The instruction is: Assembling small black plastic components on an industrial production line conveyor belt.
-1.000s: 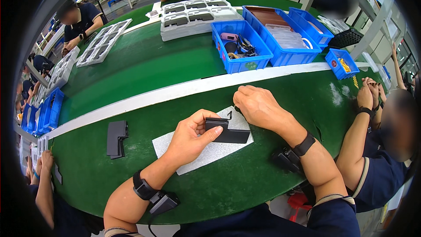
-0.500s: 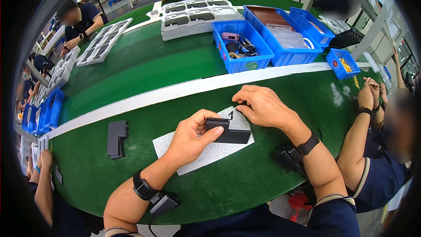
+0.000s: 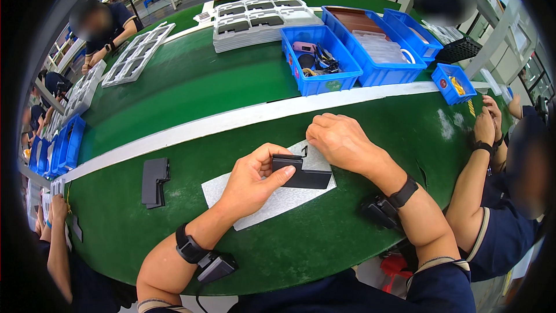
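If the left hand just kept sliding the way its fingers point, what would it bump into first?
The left hand points right, gripping the black flat part. Straight on, that part would likely meet the right hand first, which sits just beyond it over the grey foam sheet. Depth is hard to judge here.

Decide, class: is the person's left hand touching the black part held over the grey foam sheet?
Touching. The head view shows the left hand pinching the black part, thumb and fingertips pressed against its left end with no gap.
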The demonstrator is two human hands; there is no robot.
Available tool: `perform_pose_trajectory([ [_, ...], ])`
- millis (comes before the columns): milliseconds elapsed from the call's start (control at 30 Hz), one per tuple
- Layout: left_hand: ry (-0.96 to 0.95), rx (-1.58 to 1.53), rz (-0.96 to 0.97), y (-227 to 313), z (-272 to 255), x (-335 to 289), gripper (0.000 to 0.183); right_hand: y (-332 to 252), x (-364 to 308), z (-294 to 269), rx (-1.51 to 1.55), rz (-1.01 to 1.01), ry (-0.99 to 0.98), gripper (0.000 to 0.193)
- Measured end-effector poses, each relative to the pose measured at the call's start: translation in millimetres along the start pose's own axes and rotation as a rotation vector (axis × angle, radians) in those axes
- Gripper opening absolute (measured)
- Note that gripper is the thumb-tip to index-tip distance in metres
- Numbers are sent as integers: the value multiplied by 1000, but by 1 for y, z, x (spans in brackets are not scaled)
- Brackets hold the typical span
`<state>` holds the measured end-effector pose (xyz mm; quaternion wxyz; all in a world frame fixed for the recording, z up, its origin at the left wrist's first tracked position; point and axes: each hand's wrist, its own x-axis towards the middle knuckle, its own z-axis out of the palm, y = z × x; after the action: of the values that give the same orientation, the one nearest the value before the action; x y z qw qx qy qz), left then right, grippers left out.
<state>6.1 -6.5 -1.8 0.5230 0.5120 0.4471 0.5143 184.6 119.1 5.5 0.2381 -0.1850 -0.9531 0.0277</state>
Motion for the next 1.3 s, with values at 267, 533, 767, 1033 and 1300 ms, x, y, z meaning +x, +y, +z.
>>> perform_pose_trajectory([
  [267, 5, 5, -2, 0, 0, 0, 18, 2, -1, 3, -45, -21, -17, 6],
  [533, 11, -7, 14, -1, 1, 1, 18, 3, -1, 3, -54, -48, -19, 3],
  [767, 8, -16, -14, 0, 1, 1, 19, 4, -1, 4, -37, -58, -4, 4],
  [1033, 8, -8, -23, -2, -1, 1, 20, 4, 1, 6, -17, -24, -16, 5],
  [1300, 13, -13, -32, -1, 0, 1, 21, 8, 0, 9, 24, 52, 36, 6],
])
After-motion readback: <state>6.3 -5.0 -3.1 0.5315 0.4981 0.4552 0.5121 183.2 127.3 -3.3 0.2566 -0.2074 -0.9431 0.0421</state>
